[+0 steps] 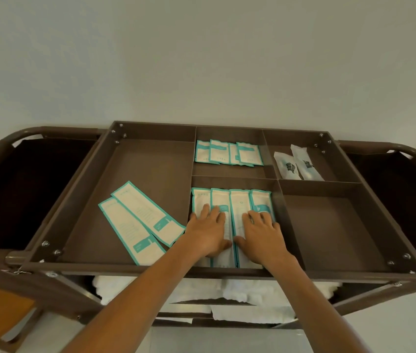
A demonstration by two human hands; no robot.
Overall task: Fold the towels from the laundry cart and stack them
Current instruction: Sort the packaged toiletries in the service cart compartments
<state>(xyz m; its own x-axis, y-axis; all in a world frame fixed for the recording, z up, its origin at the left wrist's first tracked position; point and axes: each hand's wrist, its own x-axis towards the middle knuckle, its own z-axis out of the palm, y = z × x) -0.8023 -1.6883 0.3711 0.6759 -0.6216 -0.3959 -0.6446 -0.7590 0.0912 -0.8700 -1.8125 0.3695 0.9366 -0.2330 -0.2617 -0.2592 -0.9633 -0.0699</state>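
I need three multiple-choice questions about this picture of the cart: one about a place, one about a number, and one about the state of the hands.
1. In which compartment of the brown divided tray do the two white wrapped packets lie?
A) large left
B) back right
C) front right

2. How many long cream packets with teal edges lie in the large left compartment?
A) two
B) four
C) none

3. What do the left hand and the right hand do?
A) make fists in the air
B) hang at the sides
C) press flat on the row of long packets in the front middle compartment

Answers:
1 B, they lie near the tray's far right corner.
2 A, two lie slanted there, side by side.
3 C, straight fingers rest on those packets.
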